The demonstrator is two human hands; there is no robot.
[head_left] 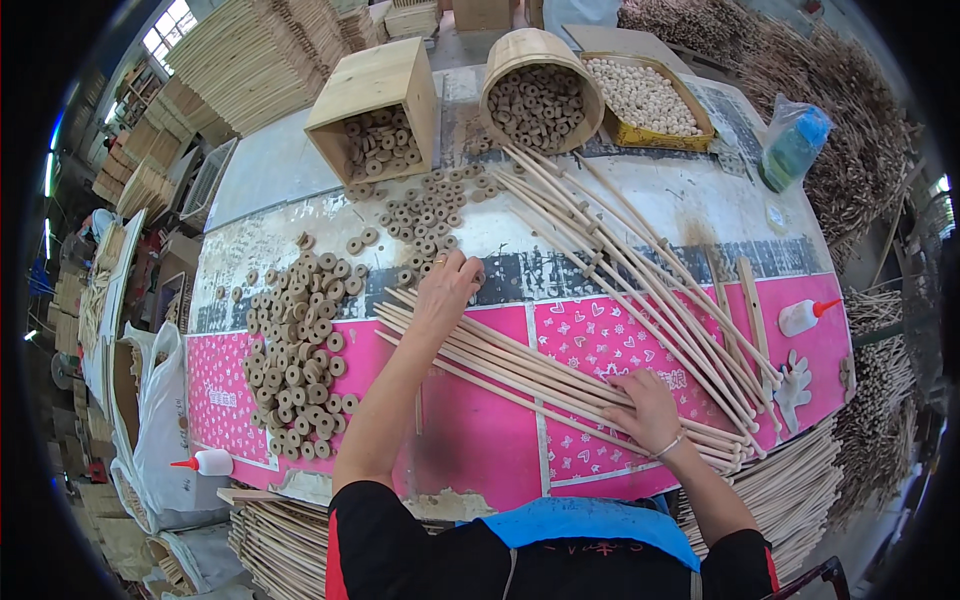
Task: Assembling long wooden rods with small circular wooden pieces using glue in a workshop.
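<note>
— While the left hand (447, 288) bends over the near ends of pale, slender, round wooden rods (520, 365), what is in its fingers?

— That cannot be told: the fingers curl inward, and the fingertips are partly hidden.

— And the right hand (648, 412)?

— It arches across the same rods farther right, fingers bent and touching them; whether it grips any is unclear. The bundle lies slantwise on a bright pink sheet with white printed motifs (460, 440), at the person's front.

— What lies just beside?

— To the left, a heap of brown, ring-shaped wooden discs (300, 375). To the right, a second sheaf of pale wooden rods (728, 372) crosses the worktable (270, 170) diagonally, its lower ends near the first bundle's.

— Farther out?

— A square, pale wooden box (370, 75) and a round wooden tub (535, 42) both lie tipped, discs inside, with more discs spilled before them. A yellow, rectangular basket (660, 137) holds small, pale, round beads (640, 95). A white, red-tipped bottle (798, 318) and a white glove (793, 385) sit at the right edge.
</note>
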